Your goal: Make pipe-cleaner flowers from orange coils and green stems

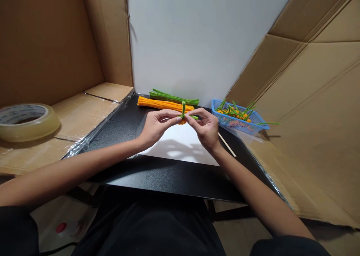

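Above a white sheet, a small pipe-cleaner piece is pinched between both hands. Its green stem stands upright, a second green length points right, and an orange coiled part shows below the fingertips. My left hand closes thumb and finger on its left side. My right hand pinches it from the right. Behind the hands lie a bundle of orange pipe cleaners and a bundle of green pipe cleaners. The fingertips partly cover the held piece.
At the right back, a blue basket holds several green-and-orange pieces. A thin pale stick lies right of my right hand on the black table. Clear tape rests on cardboard at left. Cardboard walls and a white panel enclose the table.
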`<action>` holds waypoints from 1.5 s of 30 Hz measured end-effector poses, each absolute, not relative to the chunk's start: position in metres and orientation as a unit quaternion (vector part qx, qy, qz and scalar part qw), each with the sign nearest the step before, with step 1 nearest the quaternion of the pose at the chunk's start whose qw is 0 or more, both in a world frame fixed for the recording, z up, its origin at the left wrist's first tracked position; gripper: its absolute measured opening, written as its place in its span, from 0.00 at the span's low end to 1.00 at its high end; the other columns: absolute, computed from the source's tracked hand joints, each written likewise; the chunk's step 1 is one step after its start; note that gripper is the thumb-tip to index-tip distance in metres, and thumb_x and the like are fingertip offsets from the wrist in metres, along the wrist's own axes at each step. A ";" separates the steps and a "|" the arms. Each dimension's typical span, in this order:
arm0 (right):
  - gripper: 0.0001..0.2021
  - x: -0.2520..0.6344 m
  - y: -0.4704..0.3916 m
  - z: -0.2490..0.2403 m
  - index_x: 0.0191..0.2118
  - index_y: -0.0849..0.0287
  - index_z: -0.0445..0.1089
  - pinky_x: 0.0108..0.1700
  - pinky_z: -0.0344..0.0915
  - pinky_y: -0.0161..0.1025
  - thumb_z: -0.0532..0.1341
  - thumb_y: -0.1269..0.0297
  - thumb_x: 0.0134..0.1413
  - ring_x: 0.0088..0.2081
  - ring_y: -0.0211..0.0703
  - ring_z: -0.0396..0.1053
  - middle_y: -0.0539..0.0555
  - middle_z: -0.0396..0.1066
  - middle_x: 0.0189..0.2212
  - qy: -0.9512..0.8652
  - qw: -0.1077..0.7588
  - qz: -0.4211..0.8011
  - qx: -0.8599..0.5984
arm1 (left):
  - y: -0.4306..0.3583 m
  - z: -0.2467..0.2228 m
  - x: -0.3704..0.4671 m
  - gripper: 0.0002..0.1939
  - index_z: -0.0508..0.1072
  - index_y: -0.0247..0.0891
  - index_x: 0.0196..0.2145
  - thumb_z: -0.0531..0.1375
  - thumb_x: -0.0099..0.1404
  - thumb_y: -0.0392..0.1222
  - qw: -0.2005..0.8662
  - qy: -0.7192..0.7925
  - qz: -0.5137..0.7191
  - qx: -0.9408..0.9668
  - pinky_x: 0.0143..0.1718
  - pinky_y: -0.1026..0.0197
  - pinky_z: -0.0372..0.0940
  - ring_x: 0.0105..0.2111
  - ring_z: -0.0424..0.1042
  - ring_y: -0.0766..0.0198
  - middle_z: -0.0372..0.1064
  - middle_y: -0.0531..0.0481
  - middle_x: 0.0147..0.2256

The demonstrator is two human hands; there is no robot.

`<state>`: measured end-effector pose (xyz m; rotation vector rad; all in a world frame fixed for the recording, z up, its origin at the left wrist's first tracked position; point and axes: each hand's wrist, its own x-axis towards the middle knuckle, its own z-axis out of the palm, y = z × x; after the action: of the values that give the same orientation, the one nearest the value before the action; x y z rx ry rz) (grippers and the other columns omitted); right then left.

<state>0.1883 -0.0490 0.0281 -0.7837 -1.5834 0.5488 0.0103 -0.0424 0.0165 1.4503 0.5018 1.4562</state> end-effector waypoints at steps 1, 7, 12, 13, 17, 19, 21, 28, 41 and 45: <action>0.10 0.190 -0.048 0.028 0.34 0.55 0.76 0.38 0.75 0.39 0.71 0.55 0.53 0.37 0.42 0.76 0.50 0.77 0.33 -0.686 0.598 0.240 -0.339 | -0.042 0.017 0.010 0.12 0.83 0.37 0.35 0.74 0.56 0.45 0.491 0.203 0.598 0.600 0.46 0.55 0.76 0.39 0.80 0.59 0.81 0.44 0.38; 0.08 0.195 -0.043 0.031 0.34 0.55 0.77 0.41 0.75 0.41 0.71 0.57 0.53 0.39 0.42 0.76 0.51 0.77 0.34 -0.717 0.579 0.251 -0.297 | -0.041 0.019 0.009 0.14 0.83 0.35 0.34 0.75 0.53 0.46 0.480 0.196 0.598 0.611 0.48 0.53 0.76 0.41 0.80 0.57 0.81 0.43 0.40; 0.03 0.196 -0.045 0.033 0.35 0.54 0.78 0.43 0.76 0.42 0.70 0.63 0.56 0.42 0.43 0.76 0.52 0.78 0.37 -0.743 0.582 0.212 -0.252 | -0.039 0.020 0.008 0.17 0.82 0.35 0.35 0.76 0.49 0.46 0.475 0.201 0.607 0.605 0.49 0.51 0.77 0.39 0.81 0.57 0.81 0.43 0.38; 0.02 0.197 -0.046 0.034 0.35 0.54 0.79 0.42 0.76 0.42 0.69 0.63 0.56 0.41 0.43 0.76 0.52 0.78 0.37 -0.749 0.583 0.189 -0.253 | -0.039 0.020 0.008 0.18 0.82 0.35 0.35 0.77 0.48 0.47 0.473 0.203 0.608 0.605 0.49 0.50 0.77 0.40 0.81 0.57 0.81 0.43 0.39; 0.03 0.202 -0.049 0.038 0.36 0.50 0.80 0.42 0.75 0.47 0.68 0.66 0.58 0.39 0.45 0.76 0.52 0.80 0.36 -0.789 0.562 0.022 -0.245 | -0.039 0.023 0.006 0.17 0.82 0.36 0.35 0.75 0.52 0.49 0.452 0.203 0.608 0.620 0.50 0.49 0.76 0.42 0.81 0.55 0.81 0.41 0.40; 0.05 0.204 -0.050 0.041 0.36 0.48 0.80 0.43 0.74 0.49 0.68 0.68 0.58 0.38 0.46 0.76 0.51 0.80 0.36 -0.805 0.544 -0.053 -0.229 | -0.038 0.024 0.005 0.15 0.82 0.36 0.35 0.73 0.56 0.50 0.430 0.197 0.610 0.636 0.51 0.50 0.76 0.43 0.80 0.56 0.81 0.41 0.41; 0.06 0.204 -0.051 0.043 0.36 0.47 0.79 0.44 0.74 0.50 0.68 0.68 0.58 0.38 0.47 0.76 0.50 0.81 0.36 -0.810 0.535 -0.094 -0.220 | -0.037 0.025 0.004 0.14 0.82 0.36 0.35 0.73 0.57 0.49 0.398 0.188 0.612 0.656 0.51 0.51 0.76 0.44 0.80 0.56 0.81 0.41 0.41; 0.09 0.203 -0.051 0.043 0.40 0.48 0.78 0.43 0.75 0.51 0.67 0.71 0.57 0.40 0.48 0.78 0.51 0.82 0.39 -0.820 0.532 -0.100 -0.186 | -0.034 0.026 -0.001 0.09 0.82 0.37 0.36 0.71 0.60 0.43 0.277 0.158 0.623 0.714 0.47 0.54 0.78 0.43 0.80 0.59 0.81 0.43 0.40; 0.08 0.205 -0.052 0.047 0.42 0.44 0.80 0.41 0.73 0.48 0.68 0.67 0.60 0.37 0.45 0.75 0.49 0.80 0.36 -0.816 0.535 -0.068 -0.209 | -0.033 0.025 -0.005 0.03 0.81 0.42 0.35 0.69 0.63 0.41 0.171 0.161 0.601 0.764 0.50 0.52 0.76 0.43 0.80 0.59 0.81 0.46 0.41; 0.06 0.206 -0.053 0.049 0.41 0.47 0.79 0.42 0.73 0.48 0.66 0.67 0.61 0.37 0.45 0.74 0.51 0.78 0.35 -0.829 0.510 -0.088 -0.210 | -0.033 0.027 -0.006 0.01 0.81 0.42 0.34 0.68 0.64 0.40 0.114 0.160 0.597 0.778 0.49 0.54 0.76 0.42 0.80 0.60 0.81 0.47 0.41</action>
<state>0.2057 -0.0527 0.0490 -0.5061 -1.9971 -0.2124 -0.0060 -0.0333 0.0267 2.2800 0.4692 1.7504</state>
